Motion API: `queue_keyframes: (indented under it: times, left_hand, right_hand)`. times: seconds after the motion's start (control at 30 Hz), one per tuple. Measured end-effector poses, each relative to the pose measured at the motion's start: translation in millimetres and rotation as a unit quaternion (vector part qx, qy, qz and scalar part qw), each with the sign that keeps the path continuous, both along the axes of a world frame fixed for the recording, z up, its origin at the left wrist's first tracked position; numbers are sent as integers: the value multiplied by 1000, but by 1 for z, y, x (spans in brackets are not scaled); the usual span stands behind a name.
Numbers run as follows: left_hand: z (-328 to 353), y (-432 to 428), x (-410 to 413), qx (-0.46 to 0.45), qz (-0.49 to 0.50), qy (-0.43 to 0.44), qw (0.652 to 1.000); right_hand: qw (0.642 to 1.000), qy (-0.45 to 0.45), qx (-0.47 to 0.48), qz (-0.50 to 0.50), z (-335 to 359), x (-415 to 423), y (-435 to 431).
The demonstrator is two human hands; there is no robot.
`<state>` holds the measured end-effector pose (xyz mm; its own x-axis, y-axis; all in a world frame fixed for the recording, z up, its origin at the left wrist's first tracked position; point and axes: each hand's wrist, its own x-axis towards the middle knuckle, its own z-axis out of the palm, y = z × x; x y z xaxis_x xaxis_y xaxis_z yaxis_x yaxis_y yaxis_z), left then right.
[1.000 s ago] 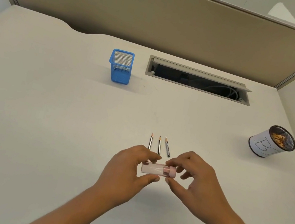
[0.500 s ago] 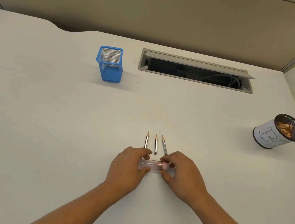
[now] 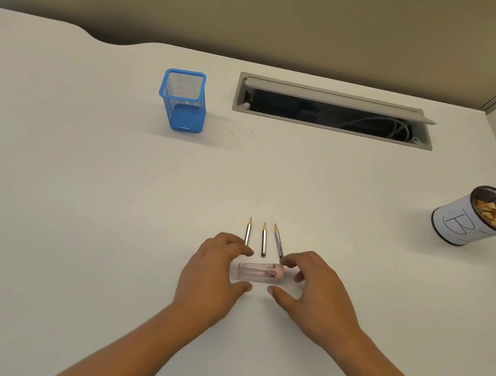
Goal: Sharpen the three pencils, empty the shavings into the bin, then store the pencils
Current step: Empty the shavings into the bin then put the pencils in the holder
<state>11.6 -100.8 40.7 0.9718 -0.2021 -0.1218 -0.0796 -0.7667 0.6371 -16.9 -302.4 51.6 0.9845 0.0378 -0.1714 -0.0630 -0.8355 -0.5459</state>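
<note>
Pinching sharpener (image 3: 259, 271), apparently: left grip (image 3: 212, 277)

Quantities on the desk (image 3: 75, 191), of which there is 1:

- 3 pencils in one row: left pencil (image 3: 247, 232), middle pencil (image 3: 263, 239), right pencil (image 3: 278, 241).
- 1 sharpener (image 3: 258, 273), at 6 o'clock from the row.
- 1 holder (image 3: 183, 101), blue mesh, at 11 o'clock from the row.
- 1 bin (image 3: 460, 223), at 2 o'clock from the row.
- 1 hatch (image 3: 335, 112), at 1 o'clock from the row.
- 2 hands: left hand (image 3: 212, 277) at 9 o'clock from the sharpener, right hand (image 3: 318, 291) at 3 o'clock from it.
</note>
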Motion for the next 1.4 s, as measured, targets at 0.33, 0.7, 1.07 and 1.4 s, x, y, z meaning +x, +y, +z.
queue_keyframes:
  times: [0.33,0.7,1.07,1.4]
  left_hand:
    - [13,-1,30,-57,102,69,991]
    - [-2,-19,76,10,105,108,989]
    - [-7,-24,77,20,91,106,990]
    - [20,-10,75,-77,137,6,988]
  right_hand:
    - [993,-5,68,-101,10,29,-9]
    - [991,68,13,-115,6,80,10]
    - [988,98,-47,-108,8,91,17]
    - [993,21,64,-94,21,96,25]
